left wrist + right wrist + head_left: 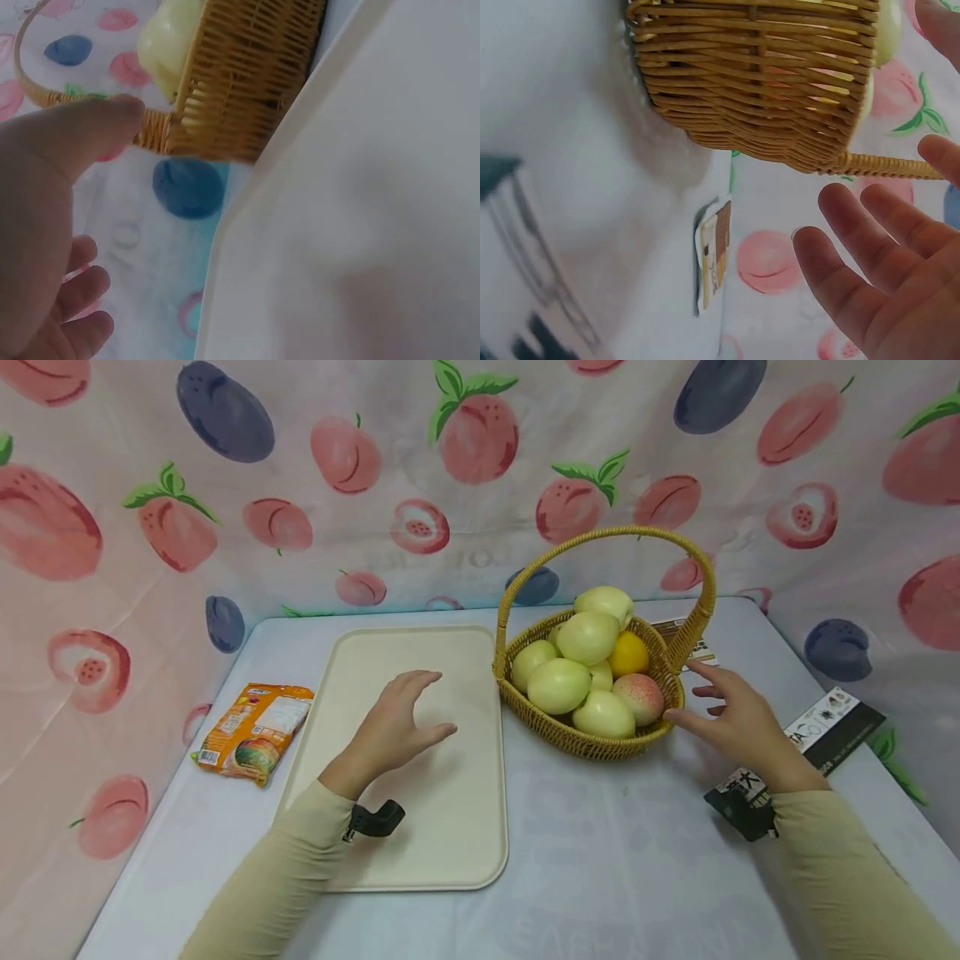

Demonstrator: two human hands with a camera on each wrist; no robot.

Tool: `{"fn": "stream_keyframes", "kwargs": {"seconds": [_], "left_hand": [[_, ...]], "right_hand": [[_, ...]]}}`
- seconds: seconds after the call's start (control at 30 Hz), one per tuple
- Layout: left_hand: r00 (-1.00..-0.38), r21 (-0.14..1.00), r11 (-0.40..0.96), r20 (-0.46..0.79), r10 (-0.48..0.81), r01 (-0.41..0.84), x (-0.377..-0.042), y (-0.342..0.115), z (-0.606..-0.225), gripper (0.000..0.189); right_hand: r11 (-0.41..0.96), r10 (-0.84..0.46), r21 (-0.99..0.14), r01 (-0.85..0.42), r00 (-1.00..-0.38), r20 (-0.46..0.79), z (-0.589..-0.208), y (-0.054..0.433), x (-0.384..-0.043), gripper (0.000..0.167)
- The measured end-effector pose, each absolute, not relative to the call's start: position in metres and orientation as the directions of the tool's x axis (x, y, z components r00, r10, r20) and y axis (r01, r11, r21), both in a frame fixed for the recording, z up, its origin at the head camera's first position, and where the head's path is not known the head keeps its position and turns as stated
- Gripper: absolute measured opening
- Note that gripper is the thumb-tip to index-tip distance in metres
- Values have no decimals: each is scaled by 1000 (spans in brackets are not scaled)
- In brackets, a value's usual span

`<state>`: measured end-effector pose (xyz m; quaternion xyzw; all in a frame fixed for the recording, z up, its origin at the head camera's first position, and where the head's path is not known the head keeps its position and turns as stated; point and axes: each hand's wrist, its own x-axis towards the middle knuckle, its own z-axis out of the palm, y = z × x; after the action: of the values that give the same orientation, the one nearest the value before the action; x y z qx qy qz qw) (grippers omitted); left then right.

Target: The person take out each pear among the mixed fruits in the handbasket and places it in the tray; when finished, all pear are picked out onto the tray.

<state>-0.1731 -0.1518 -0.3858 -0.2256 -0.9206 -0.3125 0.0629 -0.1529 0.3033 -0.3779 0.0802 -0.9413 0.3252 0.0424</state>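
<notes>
Released, both hands hover with fingers loosely spread: the right hand (738, 722) is at the basket's right side, the left hand (397, 731) over a tray. Just left of the right hand stands the wicker basket (558, 733), its rim near the thumb and index fingertips; whether the thumb touches it, I cannot tell. From the right wrist, the lower fingers show apart from the woven wall. The arched handle (622, 532) rises above and beyond the right fingertips, with room under the arch over the fruit.

Inside, the peach (639, 696) lies closest to the right thumb, an orange fruit (628, 654) behind it, and pale green fruits (558, 687) fill the rest, some heaped above the rim.

Beneath the left hand lies the cream tray (450, 827); its raised right edge runs between that hand and the basket, leaving only a narrow gap at the basket's left side. Left of the left hand, an orange packet (258, 735) lies close by the tray's left edge. White tabletop (615, 860) stretches nearer the person, between tray and right forearm. Under the right wrist lies a black-and-white packet (843, 739), reaching toward the table's right edge.
</notes>
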Motion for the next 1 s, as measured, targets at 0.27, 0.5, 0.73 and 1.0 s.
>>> {"fn": "stream_keyframes", "kwargs": {"seconds": [0.27, 0.5, 0.73, 1.0], "left_hand": [[-871, 578, 658, 241, 427, 483, -171, -122, -399, 71], [-846, 606, 603, 263, 464, 519, -173, -100, -398, 71], [-831, 641, 553, 270, 487, 532, -174, -80, -397, 71], [-802, 696, 469, 266, 535, 544, -173, -54, -392, 71]], "right_hand": [[770, -126, -622, -138, -990, 64, -383, 299, -155, 92], [773, -130, -623, -119, -991, 28, -385, 299, -158, 93], [772, -121, -631, -74, -992, -32, -387, 297, -159, 91], [761, -129, -649, -5, -981, -145, -391, 302, -165, 95]]}}
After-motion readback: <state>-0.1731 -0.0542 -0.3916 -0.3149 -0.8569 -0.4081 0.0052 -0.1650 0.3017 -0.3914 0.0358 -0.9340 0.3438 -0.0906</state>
